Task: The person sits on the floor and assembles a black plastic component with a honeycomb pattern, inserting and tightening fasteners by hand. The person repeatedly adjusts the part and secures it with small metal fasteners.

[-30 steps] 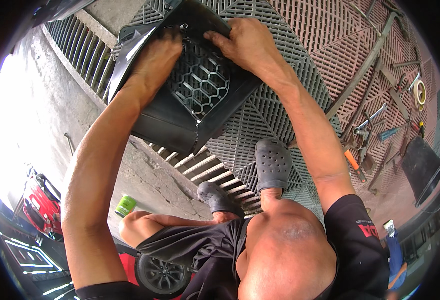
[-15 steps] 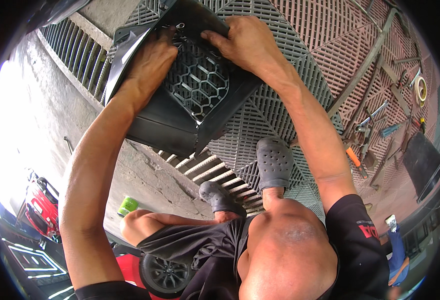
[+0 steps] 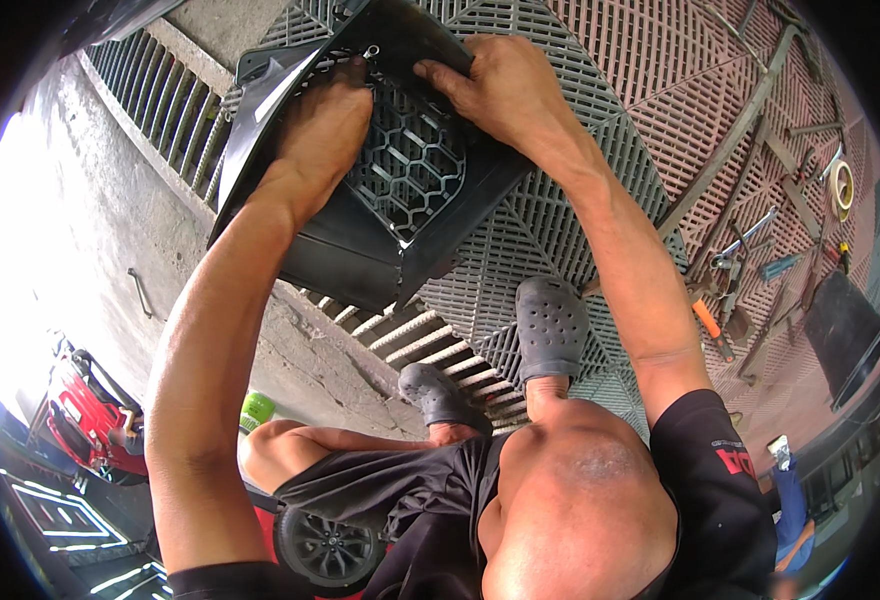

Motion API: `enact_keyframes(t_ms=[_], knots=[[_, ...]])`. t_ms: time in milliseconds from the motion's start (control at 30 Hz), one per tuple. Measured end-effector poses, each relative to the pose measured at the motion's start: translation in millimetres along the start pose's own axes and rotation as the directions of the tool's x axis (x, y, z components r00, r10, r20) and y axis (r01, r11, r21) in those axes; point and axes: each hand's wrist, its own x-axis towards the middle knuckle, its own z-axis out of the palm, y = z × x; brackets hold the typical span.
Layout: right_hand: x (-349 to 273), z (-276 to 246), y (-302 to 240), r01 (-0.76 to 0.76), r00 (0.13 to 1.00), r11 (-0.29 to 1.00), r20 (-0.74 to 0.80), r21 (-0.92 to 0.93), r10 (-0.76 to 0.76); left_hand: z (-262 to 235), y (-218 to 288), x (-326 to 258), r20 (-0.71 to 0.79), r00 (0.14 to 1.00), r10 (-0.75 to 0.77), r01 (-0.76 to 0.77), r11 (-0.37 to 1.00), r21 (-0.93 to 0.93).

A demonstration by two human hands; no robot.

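A black plastic car panel with a honeycomb grille insert (image 3: 415, 165) is held tilted in front of me, above the floor grating. My right hand (image 3: 512, 95) grips its far right edge, thumb on the inner side and fingers wrapped over the rim. Inside the panel's hollow, my left hand (image 3: 328, 125) is closed, its fingers bent at the upper end of the honeycomb. A small shiny metal ring (image 3: 371, 51) shows just beyond those fingertips. What the left fingers pinch, if anything, is hidden by the hand.
Spread over the right-hand floor tiles are a tape roll (image 3: 841, 188), an orange-handled tool (image 3: 712, 328), a long metal bar (image 3: 730, 130) and several hand tools. On the concrete at left lies a wrench (image 3: 140, 292). A slatted drain (image 3: 410, 335) runs beneath the panel. Behind my leg is a wheel (image 3: 328, 548).
The panel has shifted slightly right, with both hands still on it. My left forearm has swung to the right, uncovering more of the wrench on the concrete.
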Motion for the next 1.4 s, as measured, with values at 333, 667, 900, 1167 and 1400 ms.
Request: enact_keyframes(t_ms=[333, 667, 900, 1167, 1400], knots=[[-1.9, -0.6, -7.4, -0.072, 0.997, 0.997, 0.029, 0.038, 0.071, -6.8, 62.4, 15.3, 0.164, 0.966, -0.201, 0.231, 0.954, -0.19], [-0.7, 3.1, 4.7, -0.009, 1.0, 0.999, -0.001, 0.032, 0.009, -16.3, 48.3, 8.0, 0.139, 0.832, -0.538, 0.512, 0.645, -0.568], [-0.2, 2.9, 3.6, -0.04, 0.999, 0.998, 0.007, 0.056, 0.039, -24.4, 15.6, -7.4, 0.039, 0.842, -0.538, 0.44, 0.645, -0.625], [-0.8, -0.4, 1.6, -0.05, 0.999, 0.998, 0.015, 0.033, 0.05, -44.4, 43.9, -38.9, 0.363, 0.716, -0.597, 0.225, -0.296, -0.928], [-0.2, -6.0, -6.3, -0.133, 0.987, 0.985, 0.105, 0.111, 0.121, -41.8, 61.8, -64.2, 0.359, 0.774, -0.521, -0.23, -0.76, -0.608]])
